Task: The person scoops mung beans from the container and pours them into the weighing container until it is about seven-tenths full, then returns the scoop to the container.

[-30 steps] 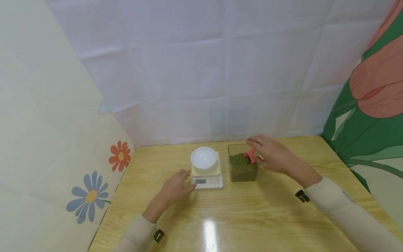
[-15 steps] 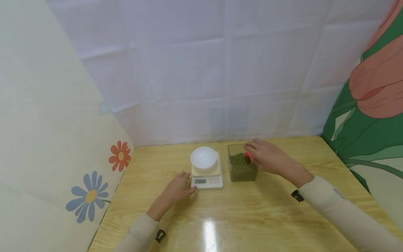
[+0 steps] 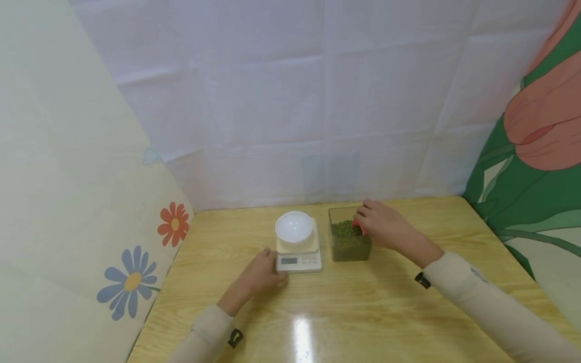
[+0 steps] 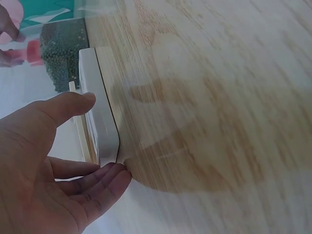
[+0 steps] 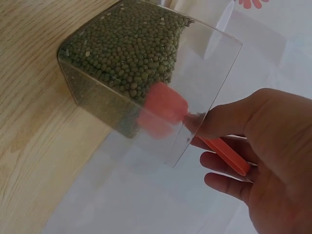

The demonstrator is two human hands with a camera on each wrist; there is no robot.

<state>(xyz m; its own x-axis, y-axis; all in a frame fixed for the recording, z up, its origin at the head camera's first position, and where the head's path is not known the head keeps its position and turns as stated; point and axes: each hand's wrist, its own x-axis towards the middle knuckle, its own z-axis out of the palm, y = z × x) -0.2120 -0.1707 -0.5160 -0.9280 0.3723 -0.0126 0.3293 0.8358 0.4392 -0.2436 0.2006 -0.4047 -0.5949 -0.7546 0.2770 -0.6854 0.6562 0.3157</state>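
One right hand (image 3: 383, 224), loose-fingered a second ago, now grips the red scoop (image 5: 165, 102) inside the clear box (image 3: 350, 253) of green beans (image 5: 131, 44), securing it; one left hand (image 3: 259, 272), fingers loose, rests at the corner of the scale (image 3: 299, 262) bearing a white bowl (image 3: 294, 228).

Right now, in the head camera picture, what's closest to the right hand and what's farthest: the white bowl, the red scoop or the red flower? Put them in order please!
1. Red scoop: held in the right hand.
2. White bowl: on the scale, left of that hand.
3. Red flower: a picture much farther left, past the table edge.
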